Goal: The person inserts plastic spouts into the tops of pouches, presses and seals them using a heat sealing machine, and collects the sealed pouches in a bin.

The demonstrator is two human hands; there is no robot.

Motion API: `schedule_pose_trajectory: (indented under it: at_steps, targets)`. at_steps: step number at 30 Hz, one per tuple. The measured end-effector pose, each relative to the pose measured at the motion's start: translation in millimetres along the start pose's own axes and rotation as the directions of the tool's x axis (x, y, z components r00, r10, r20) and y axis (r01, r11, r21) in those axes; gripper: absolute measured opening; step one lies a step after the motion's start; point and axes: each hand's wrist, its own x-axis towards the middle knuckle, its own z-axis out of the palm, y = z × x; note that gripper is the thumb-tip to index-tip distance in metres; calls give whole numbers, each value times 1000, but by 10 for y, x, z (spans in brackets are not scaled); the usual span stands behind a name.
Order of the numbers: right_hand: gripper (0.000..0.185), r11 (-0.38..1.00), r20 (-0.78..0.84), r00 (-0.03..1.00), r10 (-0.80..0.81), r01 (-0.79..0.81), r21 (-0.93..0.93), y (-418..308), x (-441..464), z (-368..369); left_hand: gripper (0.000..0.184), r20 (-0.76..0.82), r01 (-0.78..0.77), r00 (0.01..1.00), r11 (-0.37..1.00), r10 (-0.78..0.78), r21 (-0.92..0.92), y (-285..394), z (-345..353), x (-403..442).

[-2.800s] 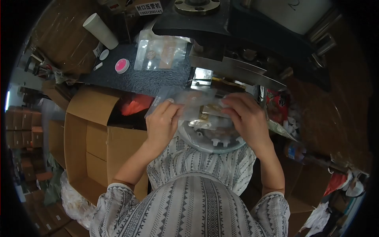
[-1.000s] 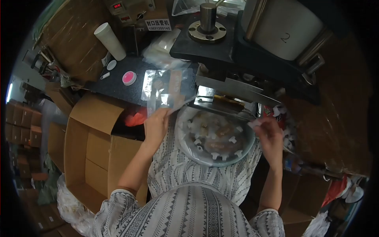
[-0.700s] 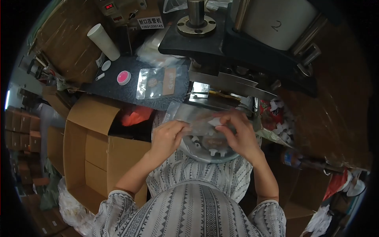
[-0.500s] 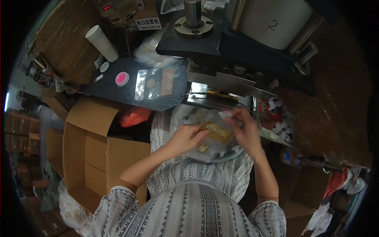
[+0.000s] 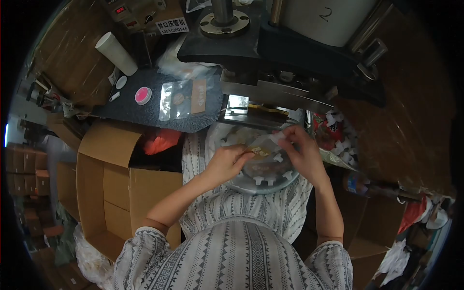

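My left hand (image 5: 226, 163) is closed on a clear plastic pouch with gold printing (image 5: 261, 151), pinching it between thumb and fingers. At the pouch's upper right, my right hand (image 5: 303, 153) pinches a small white plastic spout (image 5: 278, 136). The spout is against the pouch edge; whether it sits inside the opening I cannot tell. Both hands are above a round basin (image 5: 251, 189) on my lap, which holds several more white spouts (image 5: 270, 181). Just beyond the hands is the lower part of a press machine (image 5: 270, 89).
On the dark cloth-covered table (image 5: 145, 116) lie a flat printed pouch (image 5: 176, 100) and a round pink-topped container (image 5: 143, 95). A white roll (image 5: 117, 54) stands behind them. An open cardboard box (image 5: 104, 193) is at left; a bag of white pieces (image 5: 338, 140) is at right.
The pouch has tilted and now shows less of its face, uncovering more of the basin. My right hand has shifted slightly down and left. The camera view has moved a little.
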Motion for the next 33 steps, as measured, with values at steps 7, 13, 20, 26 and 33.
schedule_pose_trajectory:
  at_steps: [7,13,20,26,33]
  targets:
    - [24,902,-212,957,-196,91,-423,26,-90,-270,27,272,444,896,716,-351,-538,-24,20,347]
    - [21,683,-373,907,-195,-148,-716,795,178,-607,29,261,474,866,537,-426,-698,-81,35,442]
    - [14,689,-328,944,11,-245,-682,705,137,-674,55,-382,156,881,590,280,792,-894,-540,289]
    - [15,867,-393,918,43,-230,-442,289,-128,-667,17,-435,171,889,777,144,606,-592,-709,-107]
    - [22,963,-99,975,-201,178,-204,-382,126,117,6,-518,144,843,868,144,475,18,-577,-323]
